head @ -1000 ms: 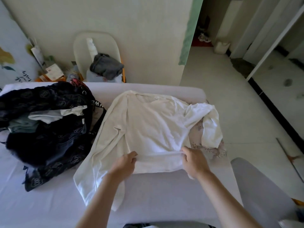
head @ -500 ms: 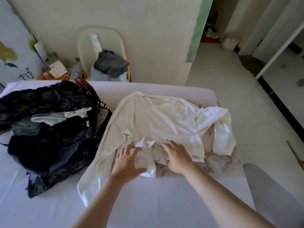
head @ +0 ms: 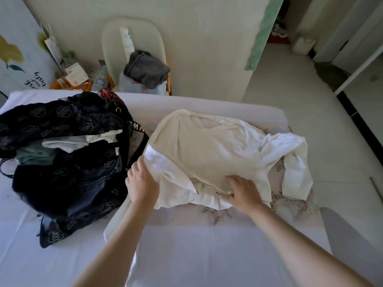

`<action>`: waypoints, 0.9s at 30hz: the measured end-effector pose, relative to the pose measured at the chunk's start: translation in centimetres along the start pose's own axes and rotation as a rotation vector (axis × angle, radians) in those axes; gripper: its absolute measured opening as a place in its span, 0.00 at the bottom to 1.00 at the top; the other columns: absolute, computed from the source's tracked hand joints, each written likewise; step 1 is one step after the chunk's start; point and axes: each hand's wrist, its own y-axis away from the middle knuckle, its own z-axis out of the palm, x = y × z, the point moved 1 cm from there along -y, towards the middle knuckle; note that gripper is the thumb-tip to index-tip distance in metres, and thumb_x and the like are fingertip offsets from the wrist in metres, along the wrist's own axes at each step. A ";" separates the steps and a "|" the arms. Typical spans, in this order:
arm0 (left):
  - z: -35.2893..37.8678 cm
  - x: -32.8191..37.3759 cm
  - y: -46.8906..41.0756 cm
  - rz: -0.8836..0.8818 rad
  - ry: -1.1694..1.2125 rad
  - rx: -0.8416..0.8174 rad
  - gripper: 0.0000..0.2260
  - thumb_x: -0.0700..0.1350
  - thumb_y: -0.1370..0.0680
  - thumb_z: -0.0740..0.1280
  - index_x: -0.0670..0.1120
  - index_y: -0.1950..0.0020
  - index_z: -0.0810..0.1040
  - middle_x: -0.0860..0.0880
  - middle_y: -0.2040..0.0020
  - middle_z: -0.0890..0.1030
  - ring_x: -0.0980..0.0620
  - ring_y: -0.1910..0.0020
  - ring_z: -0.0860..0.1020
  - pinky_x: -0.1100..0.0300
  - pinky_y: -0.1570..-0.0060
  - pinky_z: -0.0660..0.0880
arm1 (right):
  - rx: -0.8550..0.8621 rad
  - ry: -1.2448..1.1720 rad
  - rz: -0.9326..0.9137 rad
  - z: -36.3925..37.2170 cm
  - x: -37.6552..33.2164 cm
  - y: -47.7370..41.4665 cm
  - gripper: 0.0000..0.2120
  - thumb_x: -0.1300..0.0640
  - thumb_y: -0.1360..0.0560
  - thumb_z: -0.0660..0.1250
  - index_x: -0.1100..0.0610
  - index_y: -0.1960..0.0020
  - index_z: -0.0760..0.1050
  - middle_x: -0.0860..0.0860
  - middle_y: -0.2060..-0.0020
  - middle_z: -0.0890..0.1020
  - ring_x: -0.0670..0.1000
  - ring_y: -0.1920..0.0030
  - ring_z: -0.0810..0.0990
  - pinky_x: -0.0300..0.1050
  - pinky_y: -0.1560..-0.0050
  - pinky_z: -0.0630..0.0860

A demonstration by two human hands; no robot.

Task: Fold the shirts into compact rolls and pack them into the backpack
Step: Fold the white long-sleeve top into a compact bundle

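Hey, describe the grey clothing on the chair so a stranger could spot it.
Beyond the white bed a cream rounded chair stands against the wall. On its seat lies a crumpled dark grey garment, the only dark cloth there, atop a pale blue bundle.

Two hands — left hand [head: 142, 183], right hand [head: 243, 192] — one white shirt [head: 207, 152], one backpack [head: 72, 183].

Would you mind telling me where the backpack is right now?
In the head view, the backpack lies on the left of the bed, beside the white shirt, with the left hand next to it.
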 end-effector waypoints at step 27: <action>2.5 17.3 -16.5 0.493 -0.203 -0.173 0.22 0.52 0.20 0.64 0.50 0.28 0.66 0.44 0.29 0.67 0.42 0.32 0.66 0.47 0.33 0.62 | 0.679 0.146 0.328 -14.9 6.3 -13.0 0.23 0.69 0.34 0.66 0.60 0.39 0.73 0.60 0.51 0.78 0.63 0.52 0.77 0.57 0.50 0.70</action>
